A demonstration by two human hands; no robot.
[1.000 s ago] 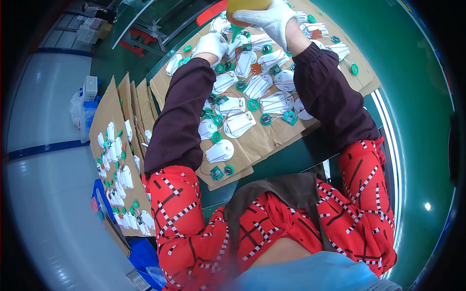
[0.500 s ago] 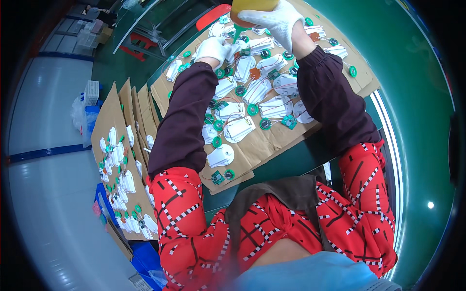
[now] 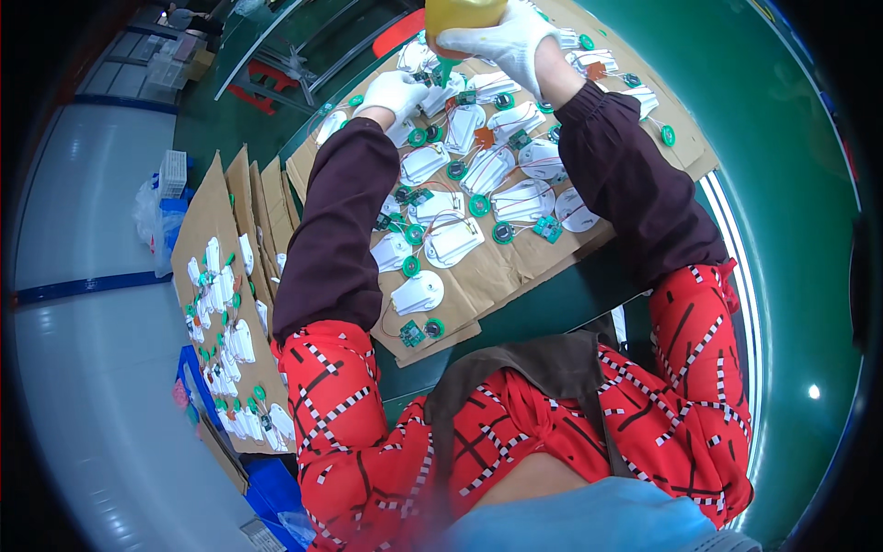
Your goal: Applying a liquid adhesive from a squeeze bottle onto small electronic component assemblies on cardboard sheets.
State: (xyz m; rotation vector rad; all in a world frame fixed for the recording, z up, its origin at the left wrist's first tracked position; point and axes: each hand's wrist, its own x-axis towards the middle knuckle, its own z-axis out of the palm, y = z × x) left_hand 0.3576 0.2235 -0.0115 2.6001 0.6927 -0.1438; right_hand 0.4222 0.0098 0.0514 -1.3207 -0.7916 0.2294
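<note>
High in the view, my gloved right hand is wrapped round a yellow squeeze bottle. The bottle is tipped so that its green nozzle points down over a white plastic housing. Just left of that housing, my gloved left hand has its fingers drawn together; what they pinch, if anything, is hidden. Round green-rimmed discs, small green circuit boards and thin wires lie with the many white housings about both hands.
A brown cardboard sheet carries the parts on a green table. To the left, more cardboard sheets bear similar parts. Beyond the table are a red stool and a metal frame. Stacked boxes stand far left.
My right hand and the bottle have shifted slightly left and up. My left hand has moved a little left, away from the housing under the nozzle.
</note>
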